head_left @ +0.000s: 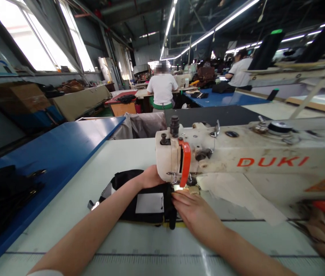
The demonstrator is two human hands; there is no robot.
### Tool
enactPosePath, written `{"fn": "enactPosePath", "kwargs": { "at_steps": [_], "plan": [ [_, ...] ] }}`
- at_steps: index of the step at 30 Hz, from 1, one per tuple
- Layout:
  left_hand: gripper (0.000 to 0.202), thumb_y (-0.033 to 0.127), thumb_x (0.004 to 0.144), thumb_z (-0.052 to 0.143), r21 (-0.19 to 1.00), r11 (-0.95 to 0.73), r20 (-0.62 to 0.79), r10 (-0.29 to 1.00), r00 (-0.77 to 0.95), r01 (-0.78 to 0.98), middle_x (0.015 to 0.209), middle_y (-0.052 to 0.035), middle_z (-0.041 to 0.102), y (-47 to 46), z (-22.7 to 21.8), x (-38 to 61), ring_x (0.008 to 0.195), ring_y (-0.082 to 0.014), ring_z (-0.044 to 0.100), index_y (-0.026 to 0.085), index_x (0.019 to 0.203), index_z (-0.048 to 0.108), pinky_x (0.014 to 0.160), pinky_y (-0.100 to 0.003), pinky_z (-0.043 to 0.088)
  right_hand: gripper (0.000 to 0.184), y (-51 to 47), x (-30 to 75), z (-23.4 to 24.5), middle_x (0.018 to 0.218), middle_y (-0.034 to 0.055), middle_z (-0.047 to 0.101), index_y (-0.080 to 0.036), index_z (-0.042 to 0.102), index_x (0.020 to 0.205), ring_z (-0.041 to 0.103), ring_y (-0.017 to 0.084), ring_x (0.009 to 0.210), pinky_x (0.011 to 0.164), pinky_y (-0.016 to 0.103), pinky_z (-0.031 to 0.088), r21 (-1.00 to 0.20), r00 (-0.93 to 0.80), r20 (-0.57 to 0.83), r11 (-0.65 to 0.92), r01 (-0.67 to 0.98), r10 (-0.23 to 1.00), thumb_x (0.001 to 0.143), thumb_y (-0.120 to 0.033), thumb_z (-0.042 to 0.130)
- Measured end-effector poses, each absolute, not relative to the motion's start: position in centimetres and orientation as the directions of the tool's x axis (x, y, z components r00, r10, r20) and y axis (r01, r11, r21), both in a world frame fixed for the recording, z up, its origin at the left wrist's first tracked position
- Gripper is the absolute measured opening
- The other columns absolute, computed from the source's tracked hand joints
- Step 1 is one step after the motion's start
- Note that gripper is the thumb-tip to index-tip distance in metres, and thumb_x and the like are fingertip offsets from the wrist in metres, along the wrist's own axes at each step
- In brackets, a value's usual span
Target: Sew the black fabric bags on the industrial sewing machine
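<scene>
A black fabric piece (pixel 151 191) with a white rectangular patch (pixel 150 203) lies on the pale table under the head of a sewing machine (pixel 170 157). What looks like a zipper runs along its near edge. My left hand (pixel 152 177) rests on the far part of the fabric, its fingers hidden behind the machine head. Close by the presser foot, my right hand (pixel 193 211) has its fingers together on the right edge of the fabric, pinching it. A small lamp lights the needle area. Shiny metal hardware (pixel 93 206) sticks out at the fabric's left end.
A white sheet (pixel 239 191) hangs against the machine, right of the needle. A ruler strip (pixel 139 258) crosses the near table. Black items with metal hardware (pixel 7 203) lie on the blue table (pixel 73 142) at left. People in white shirts (pixel 163 90) work farther back.
</scene>
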State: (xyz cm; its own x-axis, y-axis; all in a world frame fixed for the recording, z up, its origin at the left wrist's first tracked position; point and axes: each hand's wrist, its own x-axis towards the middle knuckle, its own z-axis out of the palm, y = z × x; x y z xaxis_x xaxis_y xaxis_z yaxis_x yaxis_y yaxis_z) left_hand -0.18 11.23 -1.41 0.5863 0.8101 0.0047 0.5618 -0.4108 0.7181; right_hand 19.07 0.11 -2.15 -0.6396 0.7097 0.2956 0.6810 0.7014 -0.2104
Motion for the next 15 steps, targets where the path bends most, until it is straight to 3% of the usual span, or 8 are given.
{"fn": "enactPosePath", "kwargs": {
  "at_steps": [4,11,15],
  "plan": [
    [0.043,0.032,0.072,0.067,0.748,-0.388,-0.004,0.809,0.588,0.538,0.116,-0.0052,0.065,11.3,-1.4,-0.4,0.106,-0.0257,0.06,0.019,0.113,0.063,0.098,-0.039,0.044,0.027,0.1,19.1,-2.4,0.113,0.0088,0.065,-0.016,0.062,0.106,0.057,0.022,0.108,0.098,0.041,0.044,-0.219,-0.639,0.3,0.703,0.677,0.709,0.085,-0.006,0.049],
    [0.033,0.029,0.074,0.065,0.703,-0.423,0.006,0.807,0.59,0.572,0.111,-0.005,0.067,11.4,-1.3,-0.3,0.104,-0.0255,0.06,0.018,0.106,0.064,0.097,-0.037,0.045,0.023,-0.2,19.4,-2.2,0.112,0.007,0.065,-0.018,0.064,0.1,0.057,0.023,0.108,0.096,0.041,0.044,-0.273,-0.637,0.304,0.705,0.654,0.709,0.086,-0.009,0.049],
    [0.026,0.021,0.077,0.062,0.616,-0.496,0.168,0.842,0.513,0.612,0.11,-0.0068,0.065,9.6,0.4,-1.2,0.103,-0.0237,0.058,0.017,0.102,0.062,0.096,-0.038,0.044,0.022,-0.6,19.7,-1.7,0.109,0.0082,0.066,-0.017,0.063,0.098,0.055,0.022,0.109,0.098,0.042,0.043,-0.305,-0.661,0.333,0.741,0.599,0.672,0.087,-0.01,0.046]
  ]
}}
